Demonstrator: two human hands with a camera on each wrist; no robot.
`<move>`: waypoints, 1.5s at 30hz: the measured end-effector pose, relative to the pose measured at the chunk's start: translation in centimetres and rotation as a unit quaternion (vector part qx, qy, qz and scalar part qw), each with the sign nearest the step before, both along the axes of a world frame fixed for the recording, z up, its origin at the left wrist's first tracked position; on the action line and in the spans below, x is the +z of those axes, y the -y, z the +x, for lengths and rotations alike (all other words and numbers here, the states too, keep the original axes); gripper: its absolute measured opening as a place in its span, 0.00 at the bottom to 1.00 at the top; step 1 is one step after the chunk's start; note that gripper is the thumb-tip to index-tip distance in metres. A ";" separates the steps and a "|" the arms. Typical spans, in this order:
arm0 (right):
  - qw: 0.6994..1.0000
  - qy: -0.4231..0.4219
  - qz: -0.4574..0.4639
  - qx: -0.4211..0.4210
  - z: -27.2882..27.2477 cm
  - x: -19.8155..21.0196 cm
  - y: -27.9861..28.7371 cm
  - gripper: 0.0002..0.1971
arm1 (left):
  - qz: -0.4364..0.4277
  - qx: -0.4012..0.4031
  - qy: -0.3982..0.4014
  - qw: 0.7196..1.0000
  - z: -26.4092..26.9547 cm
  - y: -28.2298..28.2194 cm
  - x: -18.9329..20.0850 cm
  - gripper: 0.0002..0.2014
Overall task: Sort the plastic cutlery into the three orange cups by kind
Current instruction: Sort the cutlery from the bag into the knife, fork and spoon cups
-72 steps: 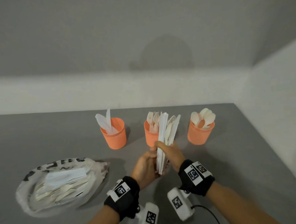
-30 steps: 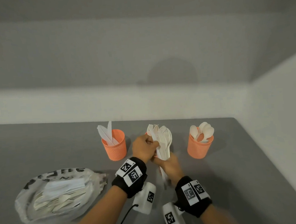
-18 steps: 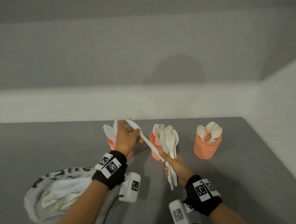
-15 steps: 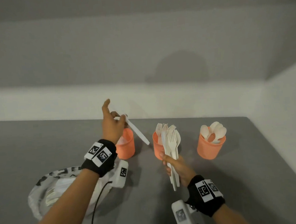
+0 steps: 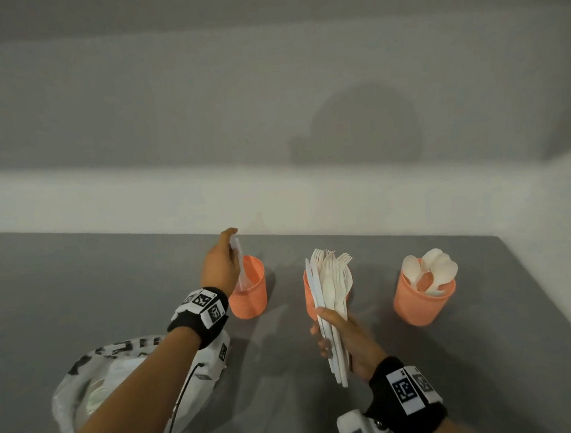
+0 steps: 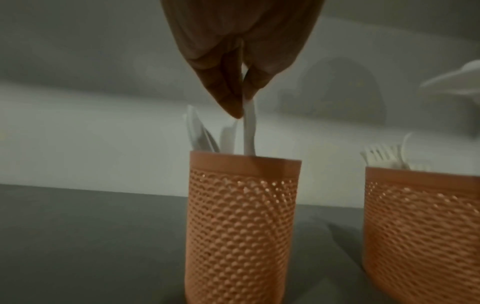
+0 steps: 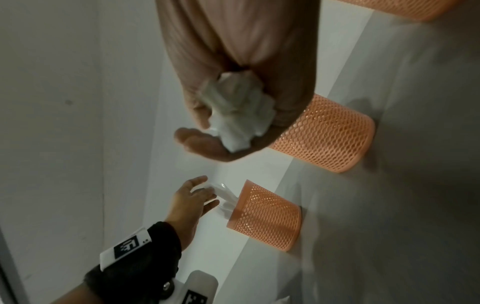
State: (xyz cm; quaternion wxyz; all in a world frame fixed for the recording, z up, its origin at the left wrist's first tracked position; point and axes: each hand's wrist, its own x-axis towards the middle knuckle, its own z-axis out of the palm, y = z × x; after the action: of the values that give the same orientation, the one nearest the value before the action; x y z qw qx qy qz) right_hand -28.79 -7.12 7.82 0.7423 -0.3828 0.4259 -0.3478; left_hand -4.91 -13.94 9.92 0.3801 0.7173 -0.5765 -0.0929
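Observation:
Three orange mesh cups stand in a row on the grey table. My left hand [image 5: 220, 266] pinches a white knife [image 5: 239, 267] upright, its lower end inside the left cup [image 5: 251, 298]. In the left wrist view the knife [image 6: 249, 131] dips into that cup [image 6: 241, 226] beside other knives. My right hand [image 5: 342, 341] grips a bundle of white forks and knives [image 5: 333, 314], held upright in front of the middle cup [image 5: 308, 294], which holds forks. The right cup [image 5: 423, 303] holds spoons. The right wrist view shows the bundle's handle ends [image 7: 239, 115] in my fist.
A crumpled white plastic bag [image 5: 126, 373] with more cutlery lies at the front left, partly under my left forearm. White walls close the table at the back and along the right edge [image 5: 553, 299].
My left hand drew one knife out of the bundle, carried it left and up, and now lowers it into the left cup. The right hand keeps the rest of the bundle.

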 end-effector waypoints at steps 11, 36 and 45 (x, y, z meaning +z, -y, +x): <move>0.998 -0.023 -0.057 0.004 0.3 -0.1 -0.7 0.12 | 0.053 -0.082 -0.241 0.966 -9.5 -5.7 1.4 0.13; 0.997 -0.035 -0.073 0.003 -0.6 -0.6 -1.7 0.11 | 0.120 -0.147 -0.183 0.965 -11.9 -5.2 -1.6 0.09; 0.999 -0.045 -0.022 -0.003 -0.7 -0.8 -0.7 0.07 | 0.053 -0.057 -0.205 0.976 -6.4 -1.7 3.5 0.03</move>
State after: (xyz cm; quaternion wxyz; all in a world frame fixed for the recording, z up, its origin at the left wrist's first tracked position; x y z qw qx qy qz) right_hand -29.53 -6.43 7.00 0.7128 -0.4131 0.4524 -0.3414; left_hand -11.29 -12.27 13.42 0.4455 0.6681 -0.5207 -0.2900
